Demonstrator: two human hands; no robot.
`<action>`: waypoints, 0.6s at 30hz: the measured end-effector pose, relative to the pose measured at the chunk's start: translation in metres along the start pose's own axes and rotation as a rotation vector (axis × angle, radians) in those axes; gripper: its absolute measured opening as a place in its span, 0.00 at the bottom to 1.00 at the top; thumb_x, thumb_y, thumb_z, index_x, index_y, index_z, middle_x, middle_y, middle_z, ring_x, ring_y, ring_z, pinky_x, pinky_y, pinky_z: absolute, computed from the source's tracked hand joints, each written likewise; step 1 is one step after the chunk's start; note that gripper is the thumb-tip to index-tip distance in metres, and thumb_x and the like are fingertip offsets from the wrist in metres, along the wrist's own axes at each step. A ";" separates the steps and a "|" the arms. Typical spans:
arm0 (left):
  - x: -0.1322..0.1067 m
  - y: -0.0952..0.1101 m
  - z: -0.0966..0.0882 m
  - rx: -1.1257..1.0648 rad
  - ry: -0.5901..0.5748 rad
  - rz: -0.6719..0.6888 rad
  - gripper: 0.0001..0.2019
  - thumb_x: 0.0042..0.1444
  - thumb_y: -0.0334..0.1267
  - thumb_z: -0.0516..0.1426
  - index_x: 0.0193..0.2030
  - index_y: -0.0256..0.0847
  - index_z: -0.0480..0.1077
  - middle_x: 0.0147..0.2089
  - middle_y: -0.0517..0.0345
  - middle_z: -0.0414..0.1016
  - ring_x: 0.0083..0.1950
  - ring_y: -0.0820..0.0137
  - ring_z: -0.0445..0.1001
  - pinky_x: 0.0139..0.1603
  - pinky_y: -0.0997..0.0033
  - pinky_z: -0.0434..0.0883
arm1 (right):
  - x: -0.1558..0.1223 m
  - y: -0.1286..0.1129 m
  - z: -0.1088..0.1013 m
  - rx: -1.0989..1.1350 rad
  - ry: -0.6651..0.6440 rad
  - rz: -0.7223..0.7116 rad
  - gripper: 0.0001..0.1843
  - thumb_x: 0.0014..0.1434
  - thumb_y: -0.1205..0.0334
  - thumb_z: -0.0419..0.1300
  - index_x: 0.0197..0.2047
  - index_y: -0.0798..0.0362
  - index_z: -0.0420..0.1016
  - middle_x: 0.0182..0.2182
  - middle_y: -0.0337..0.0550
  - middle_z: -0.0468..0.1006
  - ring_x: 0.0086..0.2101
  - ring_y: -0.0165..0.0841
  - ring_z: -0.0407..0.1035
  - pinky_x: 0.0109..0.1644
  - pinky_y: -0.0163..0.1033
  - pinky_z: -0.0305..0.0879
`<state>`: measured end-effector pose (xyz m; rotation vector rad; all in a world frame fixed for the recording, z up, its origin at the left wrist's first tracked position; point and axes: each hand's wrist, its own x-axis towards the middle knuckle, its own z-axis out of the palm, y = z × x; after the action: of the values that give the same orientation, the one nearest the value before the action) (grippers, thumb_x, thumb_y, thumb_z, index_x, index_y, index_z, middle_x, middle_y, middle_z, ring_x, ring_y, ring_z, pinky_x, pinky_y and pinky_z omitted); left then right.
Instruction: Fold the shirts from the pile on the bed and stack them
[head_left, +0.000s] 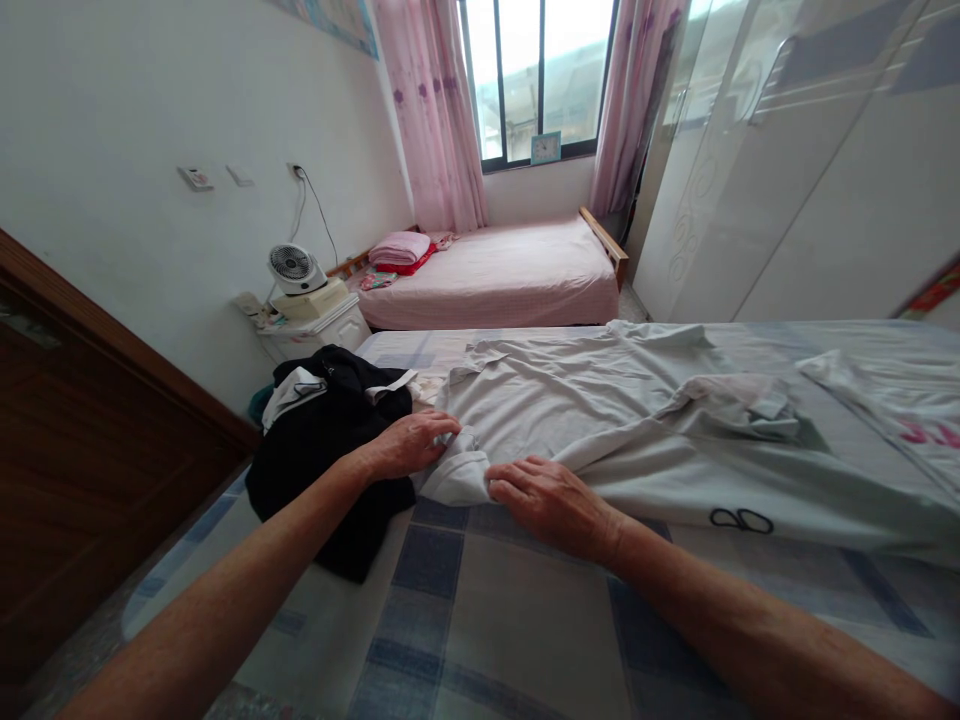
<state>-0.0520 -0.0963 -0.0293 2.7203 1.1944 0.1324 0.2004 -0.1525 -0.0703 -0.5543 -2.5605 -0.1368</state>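
A pale grey-white garment [600, 400] lies spread across a bed with a blue-checked sheet [480, 600]. My left hand [411, 443] pinches a bunched sleeve end of the garment, fingers closed on the cloth. My right hand [551, 500] rests on the same sleeve beside it, fingertips curled into the fabric edge. A black garment with white trim [330, 450] lies heaped just left of my left hand. A second pale piece with red print [900, 410] lies at the right.
A dark wooden headboard [90, 450] stands at the left. A white nightstand [315, 330] with a small fan [294, 268] sits by the wall. Beyond is a pink bed [510, 275] under a window; white wardrobe doors [810, 170] line the right.
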 end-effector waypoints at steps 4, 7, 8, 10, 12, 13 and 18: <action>0.003 0.001 0.002 0.123 -0.044 -0.043 0.09 0.48 0.28 0.53 0.33 0.41 0.72 0.33 0.55 0.72 0.39 0.66 0.69 0.42 0.71 0.66 | -0.001 0.001 0.002 0.009 -0.001 0.005 0.07 0.65 0.68 0.48 0.40 0.53 0.67 0.40 0.44 0.75 0.37 0.30 0.67 0.42 0.37 0.58; -0.001 0.000 -0.006 0.251 0.032 -0.093 0.08 0.49 0.28 0.52 0.30 0.41 0.72 0.33 0.54 0.72 0.39 0.65 0.69 0.41 0.70 0.65 | -0.001 0.001 0.002 0.022 0.008 0.011 0.07 0.65 0.68 0.48 0.40 0.53 0.66 0.41 0.44 0.75 0.38 0.30 0.67 0.42 0.37 0.59; -0.004 -0.002 -0.010 0.310 0.081 -0.141 0.08 0.49 0.28 0.52 0.31 0.40 0.72 0.35 0.52 0.72 0.40 0.64 0.69 0.41 0.69 0.65 | -0.002 0.001 0.002 0.029 0.013 0.012 0.07 0.65 0.68 0.48 0.40 0.53 0.66 0.41 0.44 0.75 0.38 0.30 0.68 0.42 0.37 0.59; -0.010 -0.004 -0.019 0.446 0.174 -0.272 0.09 0.51 0.27 0.50 0.33 0.39 0.72 0.38 0.48 0.72 0.42 0.61 0.69 0.40 0.66 0.66 | -0.002 0.001 0.002 0.044 0.023 0.022 0.07 0.65 0.69 0.48 0.40 0.53 0.66 0.41 0.44 0.75 0.38 0.30 0.68 0.43 0.37 0.59; -0.016 -0.006 -0.025 0.543 0.239 -0.377 0.11 0.53 0.26 0.49 0.33 0.37 0.72 0.39 0.44 0.72 0.44 0.58 0.69 0.40 0.63 0.66 | -0.002 0.001 0.002 0.056 0.028 0.031 0.07 0.65 0.69 0.48 0.40 0.52 0.66 0.41 0.43 0.75 0.38 0.29 0.68 0.43 0.37 0.59; -0.017 -0.006 -0.026 0.553 0.265 -0.402 0.11 0.53 0.26 0.48 0.34 0.37 0.72 0.41 0.43 0.73 0.46 0.57 0.69 0.41 0.62 0.66 | -0.002 0.001 0.002 0.061 0.027 0.032 0.08 0.65 0.70 0.48 0.40 0.52 0.66 0.41 0.43 0.75 0.38 0.29 0.68 0.43 0.36 0.59; -0.003 0.009 -0.017 0.237 0.378 -0.311 0.14 0.56 0.30 0.48 0.44 0.38 0.72 0.49 0.48 0.73 0.53 0.61 0.69 0.54 0.63 0.65 | -0.002 0.000 0.002 0.068 0.022 0.028 0.07 0.64 0.70 0.49 0.39 0.52 0.66 0.40 0.43 0.76 0.38 0.30 0.68 0.43 0.37 0.60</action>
<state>-0.0500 -0.1019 -0.0112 2.7354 1.8273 0.5128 0.2010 -0.1524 -0.0725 -0.5598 -2.5244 -0.0453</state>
